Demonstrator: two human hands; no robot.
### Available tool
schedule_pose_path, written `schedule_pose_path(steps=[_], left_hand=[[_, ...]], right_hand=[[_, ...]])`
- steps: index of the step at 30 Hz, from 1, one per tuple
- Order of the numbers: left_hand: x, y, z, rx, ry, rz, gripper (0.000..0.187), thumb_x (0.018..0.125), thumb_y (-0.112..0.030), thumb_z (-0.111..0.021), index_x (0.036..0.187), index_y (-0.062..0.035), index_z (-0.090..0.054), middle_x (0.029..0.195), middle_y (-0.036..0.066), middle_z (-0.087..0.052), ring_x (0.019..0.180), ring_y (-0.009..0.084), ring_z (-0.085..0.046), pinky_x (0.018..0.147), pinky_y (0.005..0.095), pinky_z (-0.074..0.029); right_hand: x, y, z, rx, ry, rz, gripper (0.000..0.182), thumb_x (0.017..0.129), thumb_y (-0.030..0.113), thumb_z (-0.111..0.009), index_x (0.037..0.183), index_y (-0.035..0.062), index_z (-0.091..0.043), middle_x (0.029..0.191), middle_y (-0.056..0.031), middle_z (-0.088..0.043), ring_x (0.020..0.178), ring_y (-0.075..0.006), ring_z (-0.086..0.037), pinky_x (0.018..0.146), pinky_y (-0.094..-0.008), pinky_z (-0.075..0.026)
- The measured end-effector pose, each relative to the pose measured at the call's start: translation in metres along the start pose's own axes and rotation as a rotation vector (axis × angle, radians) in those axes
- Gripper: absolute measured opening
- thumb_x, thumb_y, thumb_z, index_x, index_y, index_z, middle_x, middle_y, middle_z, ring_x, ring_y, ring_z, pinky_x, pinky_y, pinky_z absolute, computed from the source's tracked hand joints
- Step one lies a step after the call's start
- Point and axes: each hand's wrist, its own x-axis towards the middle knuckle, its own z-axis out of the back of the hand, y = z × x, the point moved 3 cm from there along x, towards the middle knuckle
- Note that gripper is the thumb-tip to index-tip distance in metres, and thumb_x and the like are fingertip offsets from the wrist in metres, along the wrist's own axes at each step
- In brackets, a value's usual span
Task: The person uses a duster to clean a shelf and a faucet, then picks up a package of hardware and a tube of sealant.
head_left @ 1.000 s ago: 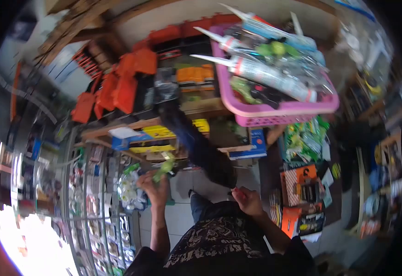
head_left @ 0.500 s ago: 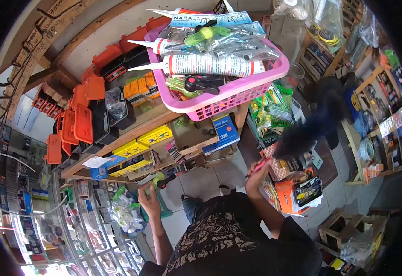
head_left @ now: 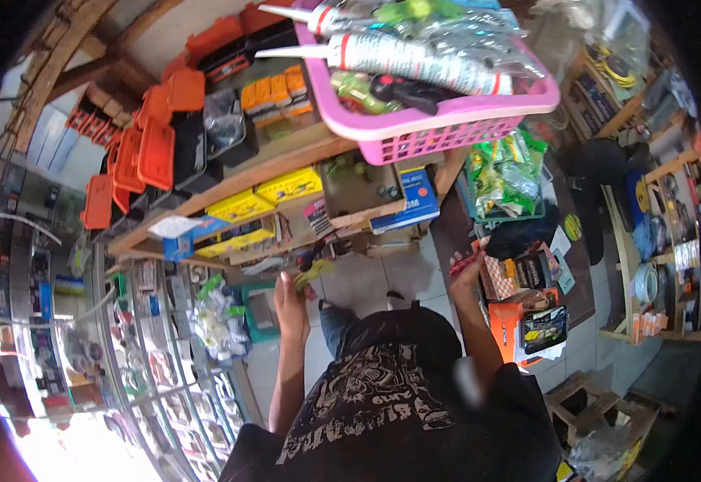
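My left hand [head_left: 290,293] is raised in front of the wooden shelf and is closed around a small green-handled tool [head_left: 315,271], which pokes out to the right of my fingers. My right hand [head_left: 464,271] grips the red handle of a black feather duster [head_left: 525,237]. The duster's dark head rests low over the packaged goods to the right of the shelf, just below the green packets [head_left: 503,178]. My black patterned shirt fills the bottom of the view.
A pink basket [head_left: 447,132] of sealant tubes sits on top of the wooden shelf [head_left: 230,189], above yellow boxes [head_left: 242,207]. Orange cases [head_left: 154,153] hang at the left. A glass display counter [head_left: 166,361] runs along the left. Orange boxes [head_left: 527,325] and a wooden stool [head_left: 587,406] stand at the right.
The duster has swung from the middle of the shelf over to the right and come down onto the goods there. My left hand has kept the green tool and risen a little.
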Motion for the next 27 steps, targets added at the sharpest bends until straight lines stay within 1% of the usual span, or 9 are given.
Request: schedule_pose_path(steps=[3, 5, 8, 12, 13, 15, 18, 25, 27], left_hand=[[0.001, 0.014, -0.003, -0.28, 0.009, 0.239, 0.038, 0.1, -0.045, -0.041, 0.093, -0.0087, -0.052, 0.068, 0.001, -0.045, 0.062, 0.0139, -0.044, 0.063, 0.0303, -0.04], [0.004, 0.022, -0.004, -0.361, 0.008, 0.332, 0.038, 0.099, -0.046, -0.042, 0.094, -0.0103, -0.052, 0.067, 0.0, -0.043, 0.062, 0.0142, -0.043, 0.062, 0.031, -0.04], [0.005, 0.034, -0.006, -0.448, 0.06, 0.447, 0.042, 0.096, -0.053, -0.045, 0.092, -0.0121, -0.051, 0.067, -0.001, -0.041, 0.062, 0.0149, -0.041, 0.065, 0.0327, -0.038], [0.007, 0.043, -0.019, -0.411, 0.131, 0.534, 0.044, 0.093, -0.058, -0.047, 0.091, -0.014, -0.052, 0.068, -0.002, -0.041, 0.062, 0.015, -0.042, 0.068, 0.0333, -0.038], [0.008, 0.043, -0.026, -0.415, 0.111, 0.545, 0.044, 0.093, -0.058, -0.047, 0.091, -0.014, -0.052, 0.068, -0.002, -0.041, 0.062, 0.015, -0.042, 0.068, 0.0333, -0.038], [0.013, 0.041, -0.044, -0.281, 0.123, 0.593, 0.046, 0.093, -0.056, -0.051, 0.098, -0.0101, -0.054, 0.067, -0.001, -0.043, 0.063, 0.0131, -0.044, 0.061, 0.0299, -0.039], [0.029, 0.041, -0.067, -0.182, 0.226, 0.586, 0.047, 0.094, -0.055, -0.048, 0.101, -0.0092, -0.056, 0.071, 0.0, -0.048, 0.065, 0.0123, -0.047, 0.061, 0.0284, -0.04], [0.066, 0.01, -0.087, -0.277, 0.477, 0.405, 0.05, 0.098, -0.054, -0.036, 0.121, -0.0114, -0.048, 0.102, 0.01, -0.061, 0.083, 0.0193, -0.059, 0.074, 0.0346, -0.045], [0.064, 0.01, -0.08, -0.315, 0.439, 0.407, 0.052, 0.099, -0.053, -0.033, 0.129, -0.0116, -0.044, 0.114, 0.014, -0.061, 0.097, 0.0225, -0.061, 0.08, 0.0344, -0.046]], right_hand=[[-0.005, 0.0, 0.023, -0.203, -0.004, -0.2, 0.032, 0.092, 0.057, -0.046, 0.099, 0.0257, -0.052, 0.086, 0.0016, -0.056, 0.078, -0.0151, -0.054, 0.063, -0.0332, -0.044], [0.014, -0.019, 0.061, -0.218, 0.037, -0.186, 0.044, 0.092, 0.052, -0.052, 0.112, 0.0131, -0.053, 0.1, -0.004, -0.057, 0.077, -0.0158, -0.058, 0.068, -0.028, -0.048], [-0.025, -0.007, 0.064, -0.373, 0.168, 0.065, 0.035, 0.093, 0.03, -0.055, 0.116, 0.0028, -0.054, 0.11, -0.0078, -0.055, 0.106, -0.0207, -0.051, 0.095, -0.0337, -0.039], [-0.114, 0.033, -0.005, -0.805, 0.513, 0.417, 0.039, 0.096, 0.019, -0.052, 0.128, -0.0022, -0.045, 0.108, -0.0098, -0.057, 0.102, -0.0185, -0.055, 0.087, -0.0298, -0.043], [-0.13, 0.045, -0.024, -0.822, 0.517, 0.401, 0.039, 0.096, 0.019, -0.052, 0.128, -0.0022, -0.045, 0.108, -0.0098, -0.057, 0.102, -0.0185, -0.055, 0.087, -0.0298, -0.043], [-0.179, 0.05, -0.086, -0.81, 0.919, -0.084, 0.037, 0.096, 0.024, -0.055, 0.124, -0.0006, -0.051, 0.104, -0.0078, -0.059, 0.091, -0.0143, -0.059, 0.076, -0.0259, -0.046], [-0.196, 0.035, -0.133, -0.807, 1.127, -0.09, 0.033, 0.096, 0.024, -0.056, 0.118, -0.0001, -0.057, 0.101, -0.0041, -0.063, 0.08, -0.0111, -0.062, 0.071, -0.023, -0.047], [-0.147, 0.016, -0.237, -0.831, 0.778, 0.153, 0.027, 0.093, 0.027, -0.062, 0.1, 0.0014, -0.065, 0.084, -0.0032, -0.067, 0.072, -0.0113, -0.062, 0.06, -0.0248, -0.047], [-0.114, 0.003, -0.272, -0.777, 0.842, -0.042, 0.028, 0.092, 0.031, -0.063, 0.106, 0.0065, -0.063, 0.09, -0.0021, -0.067, 0.078, -0.0112, -0.064, 0.061, -0.0258, -0.048]])
